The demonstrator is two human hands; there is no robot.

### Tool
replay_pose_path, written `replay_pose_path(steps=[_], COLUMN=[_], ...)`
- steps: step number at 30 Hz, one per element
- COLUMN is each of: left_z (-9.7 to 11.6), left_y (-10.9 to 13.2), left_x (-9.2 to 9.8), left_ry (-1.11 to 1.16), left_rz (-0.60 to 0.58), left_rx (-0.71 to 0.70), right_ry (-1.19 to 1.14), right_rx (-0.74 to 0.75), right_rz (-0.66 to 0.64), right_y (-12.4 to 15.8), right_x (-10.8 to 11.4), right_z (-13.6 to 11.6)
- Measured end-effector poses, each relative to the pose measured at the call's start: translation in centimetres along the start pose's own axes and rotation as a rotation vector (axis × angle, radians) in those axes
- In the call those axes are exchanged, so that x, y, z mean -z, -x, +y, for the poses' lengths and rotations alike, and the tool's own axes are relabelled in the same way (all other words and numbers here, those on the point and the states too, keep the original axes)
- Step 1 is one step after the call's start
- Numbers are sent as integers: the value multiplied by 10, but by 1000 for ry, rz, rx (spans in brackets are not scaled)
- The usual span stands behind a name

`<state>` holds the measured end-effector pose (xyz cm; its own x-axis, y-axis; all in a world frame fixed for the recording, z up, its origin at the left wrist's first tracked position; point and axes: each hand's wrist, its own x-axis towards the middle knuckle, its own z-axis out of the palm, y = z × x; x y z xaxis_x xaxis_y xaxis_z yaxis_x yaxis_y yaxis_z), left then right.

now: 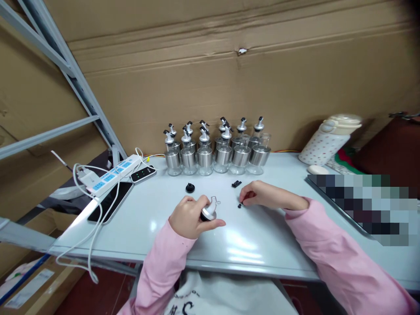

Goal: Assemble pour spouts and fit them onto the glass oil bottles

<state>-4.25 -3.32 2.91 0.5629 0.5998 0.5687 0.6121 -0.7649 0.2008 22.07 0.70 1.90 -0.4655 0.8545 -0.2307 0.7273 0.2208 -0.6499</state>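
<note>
Bottles: in the head view, two rows of bottles (205,155) stand on the far part of the desk (278,247).
Spouts: by my count, ten bottles carry a spout (186,136), so this portion looks done.
Bare necks: the two front bottles at the right end show an open glass neck (265,141) with no spout; I judge these as the part not done.
Cap: the silver cap (210,213), with a clear piece on it, is in front of the bottles, off the desk and tilted; it seems only partly assembled.
Loose parts: the black stopper (190,188) and the black clip (236,184) lie just in front of the bottles; the tiny bits (239,206) lie farther in front.
Left hand: the left hand (187,216), in front of the bottles, grips the cap with bent fingers; its thumb is stretched toward the right.
Right hand: the right hand (260,194), before the bottles' right end, points its fingertips down at the bits, fingers drawn together; I cannot tell if it grips one.
Arms: both reach forward toward the bottles, the right one slanting inward.
</note>
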Motion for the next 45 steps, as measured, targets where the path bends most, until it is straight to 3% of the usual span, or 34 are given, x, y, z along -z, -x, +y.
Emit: replay_pose_path(steps=[11, 18, 26, 41, 43, 45], left_z=[-2, 0, 0, -4, -4, -3], left_y=[2, 0, 0, 4, 3, 1], left_x=[-2, 0, -1, -6, -6, -7], left_ry=[34, 29, 6, 8, 15, 25], left_rz=[-17, 11, 14, -148, -176, -219], left_rx=[15, -5, -1, 77, 96, 126], right_ry=[54, 45, 58, -1, 17, 65], right_rx=[1, 41, 50, 4, -28, -77], right_rz=[53, 223, 147, 46, 74, 236], right_y=[1, 0, 1, 6, 18, 34], right_x=[-2, -1, -2, -9, -13, -22], right_z=[-1, -5, -6, -16, -22, -32])
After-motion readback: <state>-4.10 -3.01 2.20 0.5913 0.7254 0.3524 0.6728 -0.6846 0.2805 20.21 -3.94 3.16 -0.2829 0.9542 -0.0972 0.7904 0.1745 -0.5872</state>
